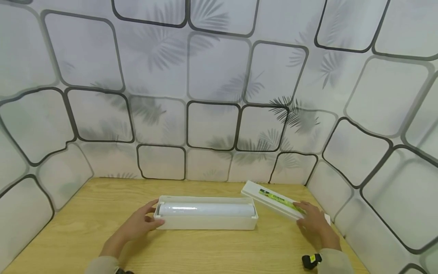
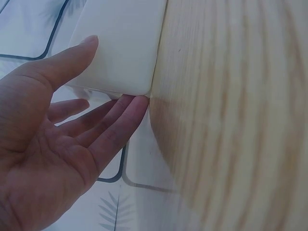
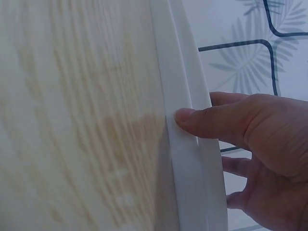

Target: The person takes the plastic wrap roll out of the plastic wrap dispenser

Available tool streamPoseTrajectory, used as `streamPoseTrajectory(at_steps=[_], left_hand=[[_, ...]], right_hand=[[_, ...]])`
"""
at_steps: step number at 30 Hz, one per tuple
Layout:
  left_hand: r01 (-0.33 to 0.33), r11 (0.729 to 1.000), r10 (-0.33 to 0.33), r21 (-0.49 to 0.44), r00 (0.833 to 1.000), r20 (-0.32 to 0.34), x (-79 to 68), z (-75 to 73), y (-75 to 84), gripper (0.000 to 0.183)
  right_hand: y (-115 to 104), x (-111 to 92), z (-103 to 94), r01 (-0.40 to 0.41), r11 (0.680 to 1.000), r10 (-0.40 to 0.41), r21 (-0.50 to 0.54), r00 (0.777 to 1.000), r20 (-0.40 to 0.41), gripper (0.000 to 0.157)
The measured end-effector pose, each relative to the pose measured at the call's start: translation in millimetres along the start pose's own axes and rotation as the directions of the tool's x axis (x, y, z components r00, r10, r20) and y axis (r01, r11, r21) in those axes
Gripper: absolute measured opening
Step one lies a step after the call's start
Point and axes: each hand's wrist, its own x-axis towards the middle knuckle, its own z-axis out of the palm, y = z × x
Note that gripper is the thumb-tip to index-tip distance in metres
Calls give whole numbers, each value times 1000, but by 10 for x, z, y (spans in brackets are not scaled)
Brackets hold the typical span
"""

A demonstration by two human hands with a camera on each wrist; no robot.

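Note:
A long white cling film box [image 1: 208,223] lies lidless on the table, a shiny roll of film [image 1: 208,209] inside it. My left hand [image 1: 140,222] holds the box by its left end. In the left wrist view, the thumb of the left hand [image 2: 57,130] lies on the box's front face and the fingertips touch its end. To the right, a white lid [image 1: 251,188] with a green and yellow label [image 1: 277,198] lies slanted on the table. My right hand [image 1: 313,219] grips it near its right end, thumb against the near side in the right wrist view.
The wood-grain table [image 1: 205,251] meets a patterned cloth wall [image 1: 212,125] at the back and sides. A black strap piece with a yellow mark [image 1: 311,261] sits at the right wrist. The lid's far right end lies near the table's right edge.

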Motion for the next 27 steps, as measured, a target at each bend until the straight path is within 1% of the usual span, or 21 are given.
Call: streamPoseTrajectory(at_steps=[5, 7, 12, 19, 25, 27], left_hand=[[0, 1000, 0, 0, 1000, -1, -8, 2, 8, 90], [-2, 1000, 2, -10, 1000, 2, -10, 2, 14, 90], [1, 1000, -1, -20, 1000, 0, -11, 5, 24, 91], [2, 1000, -2, -15, 1000, 0, 12, -8, 1, 91], [-2, 1000, 2, -15, 1000, 0, 5, 3, -26, 91], [-5, 1000, 4, -11, 1000, -2, 5, 0, -25, 91]], right_hand=[[-68, -6, -6, -112, 994, 112, -13, 992, 50, 69], [-104, -17, -18, -127, 992, 128, -16, 990, 56, 69], [-163, -29, -45, -115, 993, 116, -21, 992, 54, 65], [-152, -15, -19, -103, 994, 106, -42, 993, 56, 64], [-245, -5, -102, -84, 995, 88, -53, 993, 77, 58], [-289, 20, -139, -59, 997, 63, -48, 994, 88, 57]])
